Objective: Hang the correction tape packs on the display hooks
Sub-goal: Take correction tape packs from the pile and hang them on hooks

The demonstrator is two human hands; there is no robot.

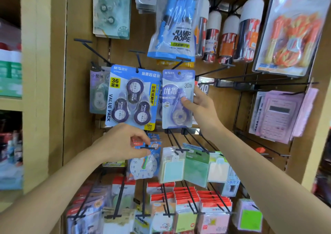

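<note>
The single correction tape pack (177,97) stands upright against the display, just beside the hanging three-roll value pack (133,97); whether its hole is on a hook is unclear. The right hand (201,108) grips its right edge, thumb in front, fingers hidden behind. Lower down, the left hand (121,142) pinches a black hook tip (147,148) before a blurred clock card (143,165).

Tan display backboard (80,108), slotted metal upright (109,53) set into it, pale wooden shelving unit (35,90) at left, even indoor light
</note>
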